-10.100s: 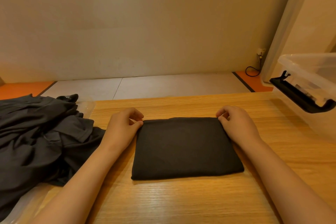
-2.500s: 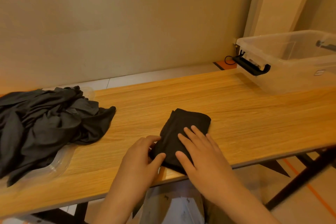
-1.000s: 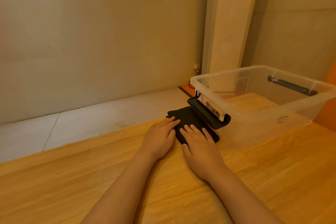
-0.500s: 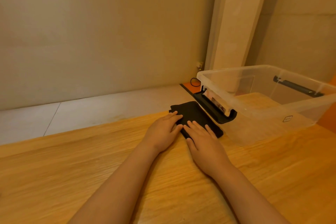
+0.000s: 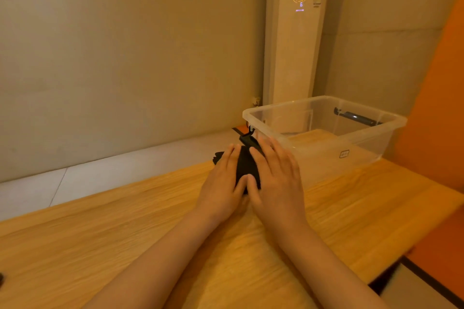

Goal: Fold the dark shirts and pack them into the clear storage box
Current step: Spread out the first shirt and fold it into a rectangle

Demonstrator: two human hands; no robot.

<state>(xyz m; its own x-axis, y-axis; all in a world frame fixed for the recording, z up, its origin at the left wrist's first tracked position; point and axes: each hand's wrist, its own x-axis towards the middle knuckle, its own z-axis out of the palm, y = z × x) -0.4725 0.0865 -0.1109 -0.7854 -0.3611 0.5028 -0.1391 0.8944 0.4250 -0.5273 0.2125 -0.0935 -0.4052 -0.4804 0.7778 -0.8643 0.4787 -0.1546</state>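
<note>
A small folded dark shirt [image 5: 244, 165] lies on the wooden table [image 5: 140, 223], right against the near left end of the clear storage box [image 5: 364, 142]. My left hand [image 5: 222, 184] and my right hand [image 5: 275, 178] rest side by side on top of it. Their fingers are straight and point toward the box, and the thumbs meet at the shirt's near edge. Most of the shirt is hidden under them. The box is open, with nothing visible inside, and has a black handle [image 5: 248, 140] at its near end and another at the far end.
A tall white floor air conditioner [image 5: 296, 45] stands behind the box against the wall. An orange panel [image 5: 442, 108] rises to the right. The table's right edge runs close beside the box. Pale floor tiles [image 5: 125, 175] show beyond the table's far edge.
Both hands have slid further over the shirt and closer together, covering more of it. The shirt stays beside the box's near handle.
</note>
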